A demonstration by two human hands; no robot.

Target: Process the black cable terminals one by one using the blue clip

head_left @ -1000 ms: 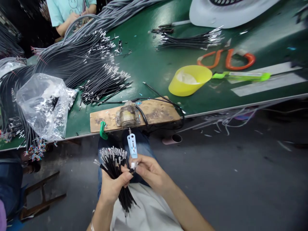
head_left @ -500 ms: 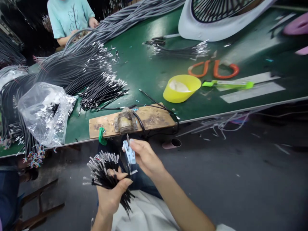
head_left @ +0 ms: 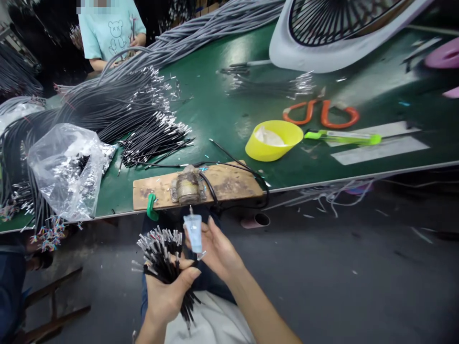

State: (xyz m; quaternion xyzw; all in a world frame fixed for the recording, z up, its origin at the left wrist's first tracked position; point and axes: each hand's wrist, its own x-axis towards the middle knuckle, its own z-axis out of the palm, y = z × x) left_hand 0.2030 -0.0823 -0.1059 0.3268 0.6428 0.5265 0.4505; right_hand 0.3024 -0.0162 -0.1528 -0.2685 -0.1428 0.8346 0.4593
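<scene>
A wiring workshop: cable bundles point(head_left: 107, 105) heaped on a green workbench point(head_left: 222, 105).

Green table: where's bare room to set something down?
Free: green table between the black cable pile and yellow bowl; also right of the white strip. Crowded: left side, with the plastic bag, and around the orange scissors.

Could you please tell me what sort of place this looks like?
Probably a small cable-assembly workshop: a green workbench heaped with black cables tipped in metal, and the left hand gripping a bundle of cut wires while another person works opposite.
</scene>
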